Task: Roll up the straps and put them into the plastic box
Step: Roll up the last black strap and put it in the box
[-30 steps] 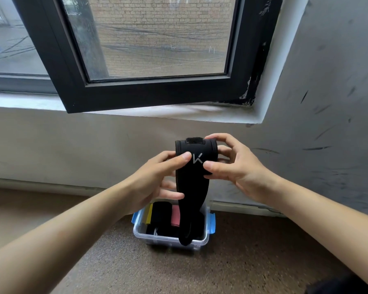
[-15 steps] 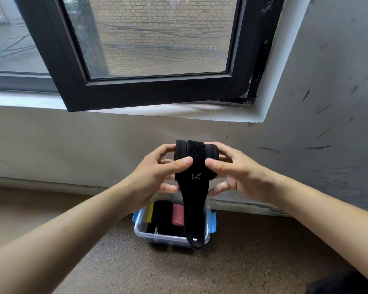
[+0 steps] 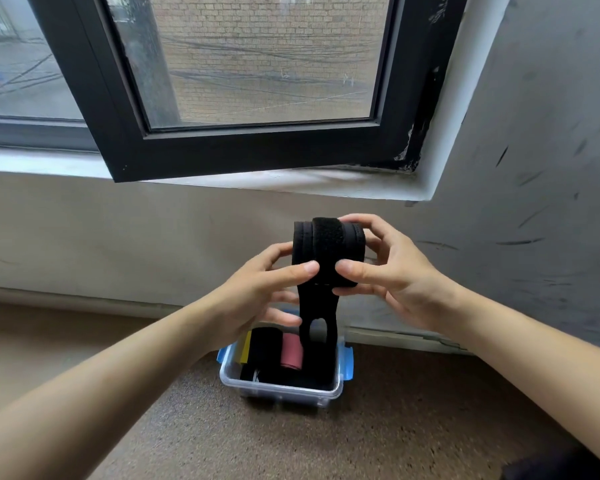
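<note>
Two bare forearms are seen reaching in from the lower corners. A black strap [image 3: 328,251] of soft, matt fabric is held up between the hands, in the air above the plastic box [image 3: 284,389]. Its upper part is wound into a short, thick cylinder crossed by a fuzzy hook-and-loop band. Its flat tail is left hanging and is pierced by an oval slot near the lower end.

The grip of the left hand [image 3: 257,292] is closed on the roll's left side, with the thumb pressed on the front face and the fingers curled behind. The grip of the right hand [image 3: 388,271] is closed likewise on the right side, thumb in front and index finger arched over the top. Whether the tail's tip touches the box's contents cannot be told.

Farther off, the box, clear-walled with blue side latches, is set on a speckled brown floor [image 3: 395,427] near the wall [image 3: 534,168]. A pink roll [image 3: 291,351], a black roll [image 3: 265,344] and something yellow [image 3: 246,348] are packed inside it. Beyond, the scuffed grey wall, a pale sill [image 3: 291,183] and a black-framed window [image 3: 257,147] are seen.
</note>
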Tool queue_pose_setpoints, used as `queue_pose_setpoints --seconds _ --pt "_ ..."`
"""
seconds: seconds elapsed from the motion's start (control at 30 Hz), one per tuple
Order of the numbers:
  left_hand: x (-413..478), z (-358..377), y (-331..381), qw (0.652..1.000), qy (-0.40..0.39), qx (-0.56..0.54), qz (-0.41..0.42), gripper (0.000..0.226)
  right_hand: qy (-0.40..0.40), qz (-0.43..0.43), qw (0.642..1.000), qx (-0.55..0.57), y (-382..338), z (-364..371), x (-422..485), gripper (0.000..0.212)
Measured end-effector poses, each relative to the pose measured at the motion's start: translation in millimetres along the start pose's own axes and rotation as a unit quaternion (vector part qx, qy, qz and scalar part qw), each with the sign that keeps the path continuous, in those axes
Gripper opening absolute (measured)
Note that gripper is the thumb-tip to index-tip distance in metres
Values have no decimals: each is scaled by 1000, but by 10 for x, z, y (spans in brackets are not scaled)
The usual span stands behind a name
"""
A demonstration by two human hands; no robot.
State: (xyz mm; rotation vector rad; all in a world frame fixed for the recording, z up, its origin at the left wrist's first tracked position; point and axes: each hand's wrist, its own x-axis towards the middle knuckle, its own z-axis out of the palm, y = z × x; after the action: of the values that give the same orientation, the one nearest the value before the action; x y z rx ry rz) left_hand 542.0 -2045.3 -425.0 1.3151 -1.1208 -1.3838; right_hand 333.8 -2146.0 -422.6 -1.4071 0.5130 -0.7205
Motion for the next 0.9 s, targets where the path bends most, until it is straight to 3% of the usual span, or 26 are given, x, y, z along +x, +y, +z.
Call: queue_pose_setpoints --seconds 0.13,0.33,0.5,0.6,0.77,0.9 --pt "3 40 3 998 -25 -37 -34 60 -24 -27 999 -24 29 2 0 64" --pt "31 39 -26 998 8 -63 -9 58 -31 -27 995 -88 25 24 -9 66" --pt "22 4 -29 996 8 -80 39 63 -50 73 996 -18 -29 28 -25 50" --pt "18 -15 -44 996 13 -61 66 72 -61 113 992 7 -46 49 -35 52" --pt "25 -37 -64 996 5 -11 86 80 -29 108 993 25 -13 61 -15 49" --pt "22 -67 -44 998 -11 -21 52 77 -39 95 995 4 24 13 -12 53"
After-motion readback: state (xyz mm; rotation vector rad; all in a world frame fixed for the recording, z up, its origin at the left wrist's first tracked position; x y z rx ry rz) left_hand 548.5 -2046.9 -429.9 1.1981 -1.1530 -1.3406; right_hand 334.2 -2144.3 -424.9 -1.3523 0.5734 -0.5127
